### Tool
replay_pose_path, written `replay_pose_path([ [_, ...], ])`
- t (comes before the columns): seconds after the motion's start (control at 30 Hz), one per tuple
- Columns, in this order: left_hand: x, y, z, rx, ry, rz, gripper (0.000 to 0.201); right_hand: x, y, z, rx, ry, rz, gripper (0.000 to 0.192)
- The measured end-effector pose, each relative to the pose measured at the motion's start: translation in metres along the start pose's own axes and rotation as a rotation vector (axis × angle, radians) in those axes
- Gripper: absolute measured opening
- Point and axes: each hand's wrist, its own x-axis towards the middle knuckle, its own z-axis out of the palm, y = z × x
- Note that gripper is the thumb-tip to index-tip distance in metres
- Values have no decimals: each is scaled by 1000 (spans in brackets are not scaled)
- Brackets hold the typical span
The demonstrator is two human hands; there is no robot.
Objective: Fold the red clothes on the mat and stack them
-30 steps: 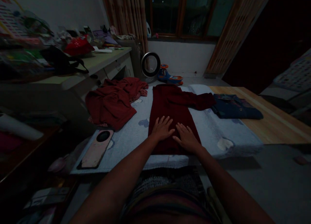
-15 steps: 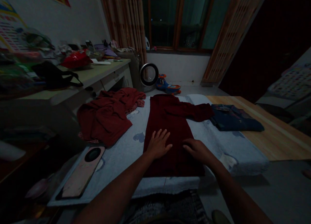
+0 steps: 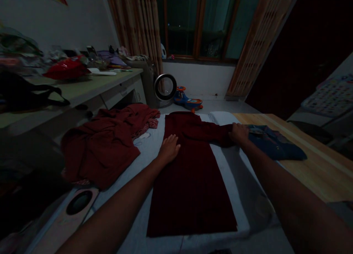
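A dark red long-sleeved top lies flat on a light blue cloth, narrowed into a long panel with a sleeve reaching out to the right. My left hand rests palm down on the top's left edge, fingers stretched out. At the sleeve's end, my right hand has its fingers closed round the cuff. Just beyond that hand sits a folded dark blue garment. To the left is a crumpled rust-red garment with a patterned part showing.
A pinkish phone-shaped object with a round black part lies at the near left. Along the left runs a cluttered desk. Pale wooden board extends to the right. A blue and orange ride-on toy stands by the window wall.
My right hand has gone from the top's lower right side out to the sleeve's cuff and closed on it. My left hand has slid up towards the top's left edge. The view has shifted forward.
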Motion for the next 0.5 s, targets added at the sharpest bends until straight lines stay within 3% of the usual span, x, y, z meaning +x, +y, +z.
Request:
replay_pose_path([
  [0.1,13,-4,11,-1,-52,31,54,15,6,10,1,11,98,49],
  [0.27,11,-9,30,-19,-174,67,62,27,12,13,-27,-37,154,41],
  [0.37,10,-12,33,-30,-177,66,63,28,8,1,-16,-34,83,33],
  [0.5,22,-12,26,-88,-102,36,54,14,-10,-31,232,56,-71,33],
])
